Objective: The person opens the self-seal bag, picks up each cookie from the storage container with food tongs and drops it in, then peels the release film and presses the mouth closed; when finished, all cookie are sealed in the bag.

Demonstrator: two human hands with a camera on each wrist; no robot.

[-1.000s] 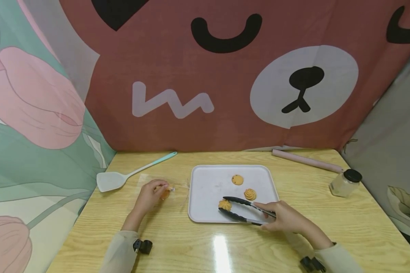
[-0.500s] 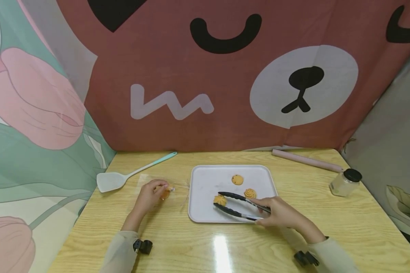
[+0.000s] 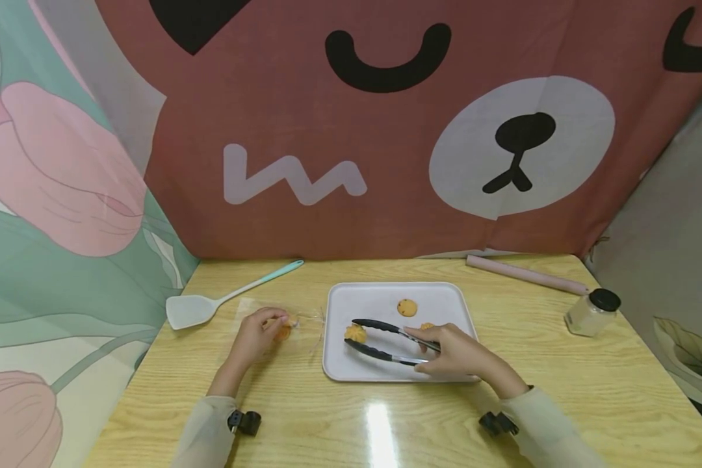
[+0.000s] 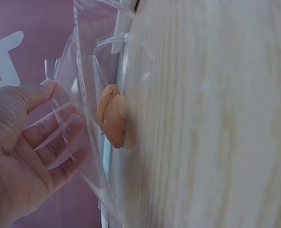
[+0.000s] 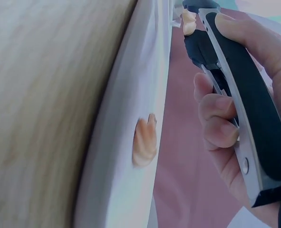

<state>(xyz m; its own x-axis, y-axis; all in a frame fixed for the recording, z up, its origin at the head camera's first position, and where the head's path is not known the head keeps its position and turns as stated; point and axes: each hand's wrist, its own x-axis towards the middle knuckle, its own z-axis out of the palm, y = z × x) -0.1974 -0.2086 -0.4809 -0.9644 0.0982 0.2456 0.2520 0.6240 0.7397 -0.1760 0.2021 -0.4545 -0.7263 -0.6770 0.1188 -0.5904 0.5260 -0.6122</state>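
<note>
My left hand (image 3: 257, 335) pinches the edge of a clear plastic bag (image 4: 85, 164) between thumb and fingers, holding its mouth up. Cookies (image 4: 114, 116) lie inside the bag, low against the table. With my right hand (image 3: 456, 351) I grip black-tipped tongs (image 3: 380, 325). Their tips squeeze a golden piped cookie (image 3: 355, 334), over the left part of the white tray (image 3: 342, 302). A flat round cookie (image 3: 407, 307) with dark specks lies on the tray. A swirled cookie (image 5: 145, 142) also sits there, partly hidden by my right hand in the head view.
A white spatula (image 3: 190, 312) with a mint handle lies at the back left of the wooden table (image 3: 304, 416). At the back right is a pink rolling pin (image 3: 526, 275), near a black-lidded glass jar (image 3: 591, 315). Patterned cloth hangs behind the table.
My right hand has moved left across the tray, carrying the piped cookie in the tongs toward the bag. The left hand and the bag have stayed in place.
</note>
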